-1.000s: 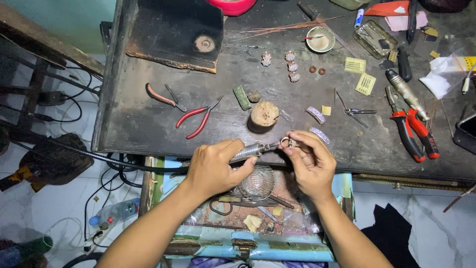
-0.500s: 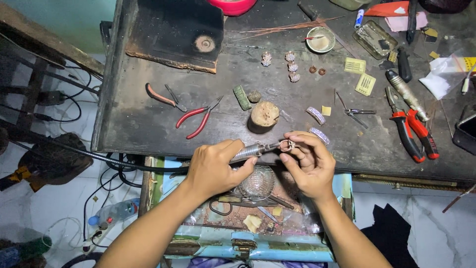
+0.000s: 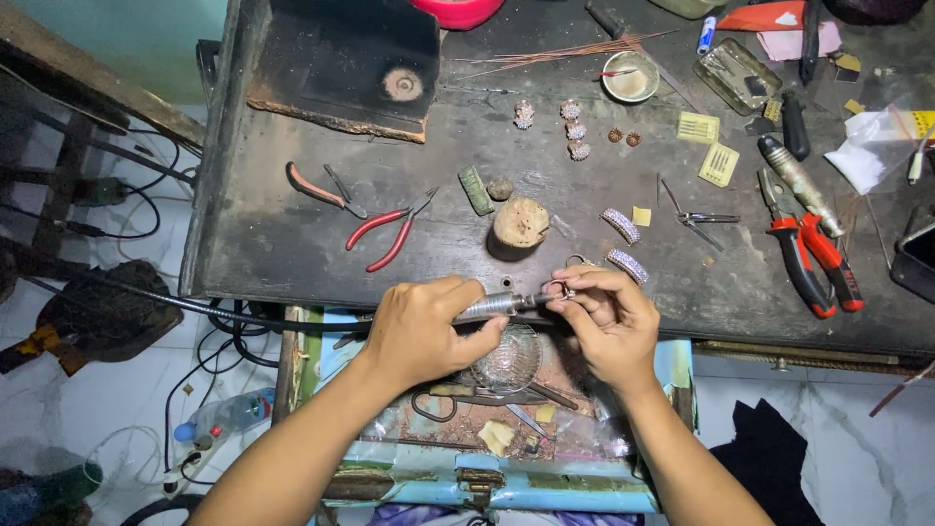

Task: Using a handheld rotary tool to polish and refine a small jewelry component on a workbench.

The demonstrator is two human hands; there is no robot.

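left hand is wrapped tight round a metal rotary handpiece at the desk edge; its tip meets a small ring pinched in the right hand; ring looks light, stiff, slippery; best gripped by its band

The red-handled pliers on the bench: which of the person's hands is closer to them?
Left. The left hand sits just below the red-handled pliers; the right hand is farther off, to their right.
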